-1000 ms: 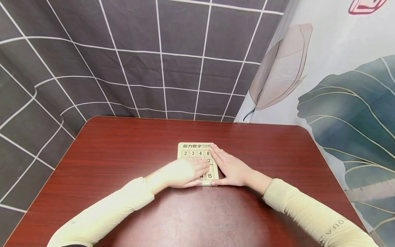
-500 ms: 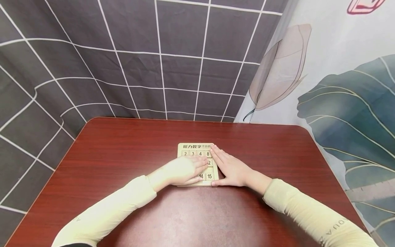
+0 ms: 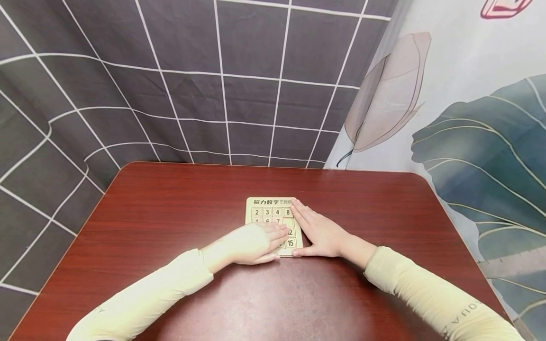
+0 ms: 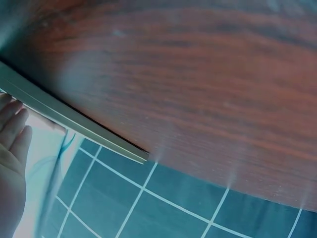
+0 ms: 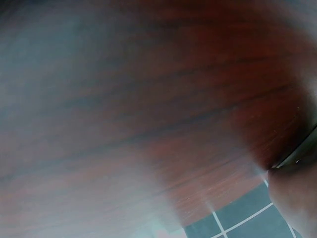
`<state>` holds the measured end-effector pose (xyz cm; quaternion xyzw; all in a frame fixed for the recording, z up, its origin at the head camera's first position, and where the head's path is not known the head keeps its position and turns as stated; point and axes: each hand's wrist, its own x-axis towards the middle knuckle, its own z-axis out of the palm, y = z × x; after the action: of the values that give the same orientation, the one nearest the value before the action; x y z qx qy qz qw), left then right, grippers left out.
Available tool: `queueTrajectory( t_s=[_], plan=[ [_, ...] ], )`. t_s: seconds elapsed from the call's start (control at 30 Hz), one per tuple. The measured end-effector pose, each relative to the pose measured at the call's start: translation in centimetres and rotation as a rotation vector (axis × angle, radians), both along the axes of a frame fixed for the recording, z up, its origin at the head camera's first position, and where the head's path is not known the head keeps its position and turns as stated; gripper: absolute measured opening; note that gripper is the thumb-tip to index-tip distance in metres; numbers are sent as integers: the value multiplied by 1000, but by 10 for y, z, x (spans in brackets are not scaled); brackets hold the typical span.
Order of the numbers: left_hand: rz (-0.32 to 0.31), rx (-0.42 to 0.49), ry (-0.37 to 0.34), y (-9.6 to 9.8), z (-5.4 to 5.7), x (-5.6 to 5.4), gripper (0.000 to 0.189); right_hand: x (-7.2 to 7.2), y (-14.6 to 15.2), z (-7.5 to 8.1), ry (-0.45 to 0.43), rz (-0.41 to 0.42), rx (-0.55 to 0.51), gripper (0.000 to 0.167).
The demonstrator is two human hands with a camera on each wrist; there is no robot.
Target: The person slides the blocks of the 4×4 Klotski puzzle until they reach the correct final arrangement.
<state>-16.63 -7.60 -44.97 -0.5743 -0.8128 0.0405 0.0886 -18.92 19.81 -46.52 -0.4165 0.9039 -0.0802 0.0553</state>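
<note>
A cream number sliding puzzle lies flat on the table, with a row reading 2, 3, 4, 8 along its top. My left hand reaches over it from the left, straight fingers touching the 12 tile at the right side. An open slot shows between the 8 tile and the 12. Much of the lower left of the puzzle is hidden under this hand. My right hand rests along the right edge, fingertips at the upper corner, thumb at the lower one. In the left wrist view the puzzle's side shows edge-on beside the fingers.
The puzzle sits on a reddish-brown wooden table with rounded corners. Behind it hangs a dark grey curtain with white grid lines. A pale curtain with leaf prints hangs at the right.
The 12 tile has slid down one place from beneath the 8, leaving a gap there. My left hand shifted slightly up, then back down. My right hand stays where it was.
</note>
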Motion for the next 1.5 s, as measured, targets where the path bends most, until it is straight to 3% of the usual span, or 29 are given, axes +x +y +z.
queueTrajectory(
  t_s=[0.27, 0.63, 0.8, 1.17, 1.5],
  plan=[
    [22, 13, -27, -5, 1, -12, 53, 1, -1, 0, -11, -12, 13, 117],
    [140, -6, -93, 0, -2, -36, 59, 1, 0, -1, -14, -15, 20, 118],
    [136, -13, -76, 3, 0, -36, 58, 0, 1, -1, 1, -9, 13, 118],
    [70, -5, -57, -1, -4, -23, 55, 0, 0, 1, -11, -19, 31, 117],
    [146, 12, -77, -12, -5, -40, 57, 1, -1, 1, -24, -23, 26, 118]
  ],
)
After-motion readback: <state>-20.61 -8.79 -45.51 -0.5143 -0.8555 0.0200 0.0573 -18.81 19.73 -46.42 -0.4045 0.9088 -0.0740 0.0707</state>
